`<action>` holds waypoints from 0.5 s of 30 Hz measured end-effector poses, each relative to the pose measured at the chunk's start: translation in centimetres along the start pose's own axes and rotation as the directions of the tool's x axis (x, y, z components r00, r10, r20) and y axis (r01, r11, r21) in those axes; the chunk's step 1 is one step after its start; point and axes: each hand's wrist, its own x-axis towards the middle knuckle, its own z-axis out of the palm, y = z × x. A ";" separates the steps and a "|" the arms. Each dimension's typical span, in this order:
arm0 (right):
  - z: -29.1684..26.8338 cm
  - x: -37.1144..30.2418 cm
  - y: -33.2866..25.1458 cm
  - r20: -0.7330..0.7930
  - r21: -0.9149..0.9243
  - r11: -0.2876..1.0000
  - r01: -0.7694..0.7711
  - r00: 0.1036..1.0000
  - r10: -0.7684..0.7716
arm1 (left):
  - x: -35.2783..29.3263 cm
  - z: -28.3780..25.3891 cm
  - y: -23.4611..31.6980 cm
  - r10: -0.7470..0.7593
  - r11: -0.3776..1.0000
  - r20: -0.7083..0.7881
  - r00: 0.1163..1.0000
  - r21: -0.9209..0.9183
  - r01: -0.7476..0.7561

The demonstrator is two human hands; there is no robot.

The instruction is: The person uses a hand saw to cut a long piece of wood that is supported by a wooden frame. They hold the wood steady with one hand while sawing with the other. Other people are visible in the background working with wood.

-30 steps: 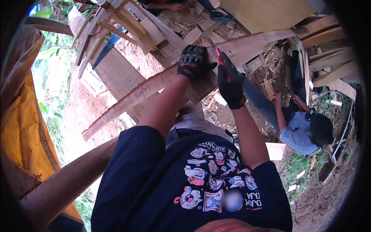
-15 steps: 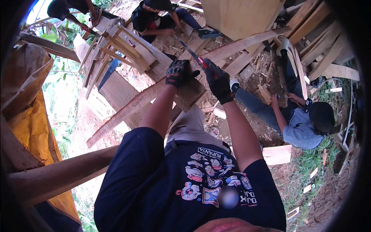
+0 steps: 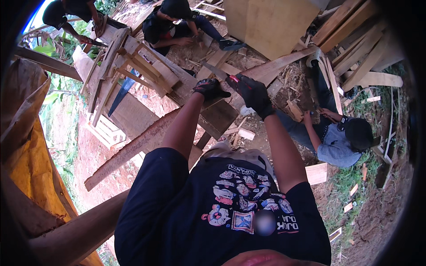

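Observation:
My left hand (image 3: 211,89), in a black and red glove, rests on a long rough-edged plank (image 3: 133,150), its fingers bent over the far side and the thumb stuck out. The plank lies aslant across the thick bench board (image 3: 218,119). In my right hand (image 3: 253,95), gloved alike, is a handsaw with a red part at the handle (image 3: 233,79). Its narrow blade (image 3: 214,70) points up and left, beyond the plank. Whether the teeth touch wood I cannot tell. Both hands are close together near the bench's end.
A small wooden frame (image 3: 137,62) and a blue saw (image 3: 122,95) are on the bench. Co-workers sit at the right (image 3: 339,146) and far side (image 3: 173,26); another person (image 3: 73,15) works far left. A big panel (image 3: 266,26) and stacked boards (image 3: 350,26) stand behind. A log (image 3: 84,226) lies near left.
The saw has come down and back toward me, its blade now lying flatter. The plank's left end appears lower and farther left. The whole view has shifted slightly.

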 end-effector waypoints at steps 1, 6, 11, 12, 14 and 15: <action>-0.2 0.4 0.3 0.013 -0.091 0.990 0.104 0.995 -0.104 | -0.2 0.1 0.1 0.006 1.000 -0.037 0.999 -0.006 -0.006; 0.9 -0.5 1.3 0.106 -0.104 0.992 -0.070 0.991 0.081 | -0.5 1.4 -0.1 0.121 0.983 -0.190 0.974 0.157 -0.091; 1.5 -2.6 2.5 -0.039 -0.105 0.994 -0.036 0.999 0.032 | -2.4 2.5 2.0 0.058 0.953 -0.420 0.906 0.294 0.076; 1.5 -3.1 3.0 -0.036 -0.102 0.994 -0.048 0.998 0.044 | -3.0 2.2 2.8 0.010 0.948 -0.390 0.921 0.297 0.115; 2.1 -3.6 3.3 -0.046 -0.090 0.994 -0.054 0.998 0.050 | -3.0 2.1 2.6 -0.016 0.954 -0.345 0.938 0.275 0.117; 2.3 -4.0 3.5 -0.054 -0.090 0.994 -0.054 0.997 0.050 | -2.8 2.0 2.5 -0.026 0.958 -0.322 0.946 0.263 0.116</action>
